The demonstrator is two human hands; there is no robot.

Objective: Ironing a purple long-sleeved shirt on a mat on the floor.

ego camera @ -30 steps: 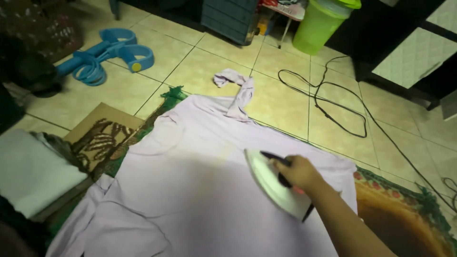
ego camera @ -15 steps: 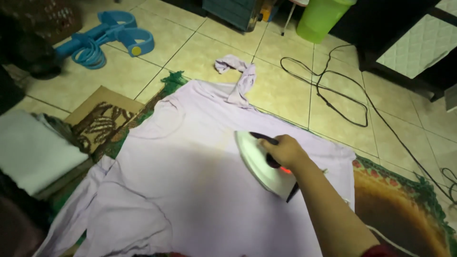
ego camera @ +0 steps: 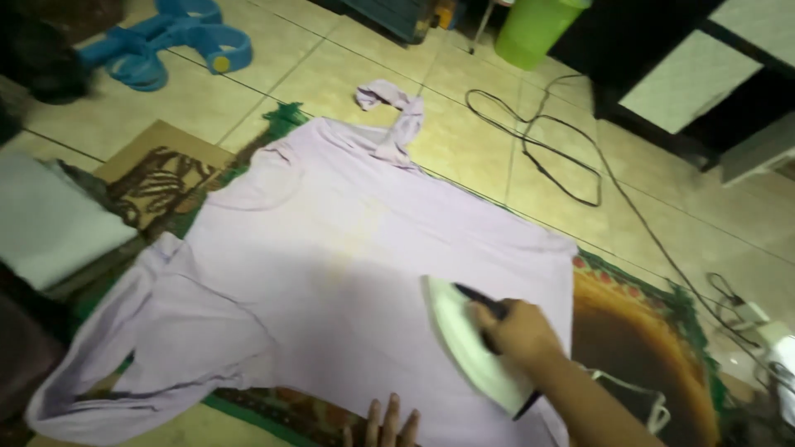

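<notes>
A pale lilac garment (ego camera: 331, 273) lies spread flat on a patterned mat (ego camera: 646, 331) on the tiled floor. My right hand (ego camera: 517, 331) grips the dark handle of a white clothes iron (ego camera: 468, 348), which rests on the garment's lower right part. At the bottom edge, the fingertips of my left hand (ego camera: 389, 422) reach the garment's near hem, fingers apart and holding nothing.
A black power cord (ego camera: 546, 157) loops over the tiles beyond the garment. A green bucket (ego camera: 538, 29) stands at the back, a blue plastic object (ego camera: 178, 37) at the back left. Folded white cloth (ego camera: 50, 223) and a patterned board (ego camera: 161, 186) lie left.
My right hand has drawn the iron back toward me over the garment. My left fingertips have come into view at the bottom edge. The view has shifted right.
</notes>
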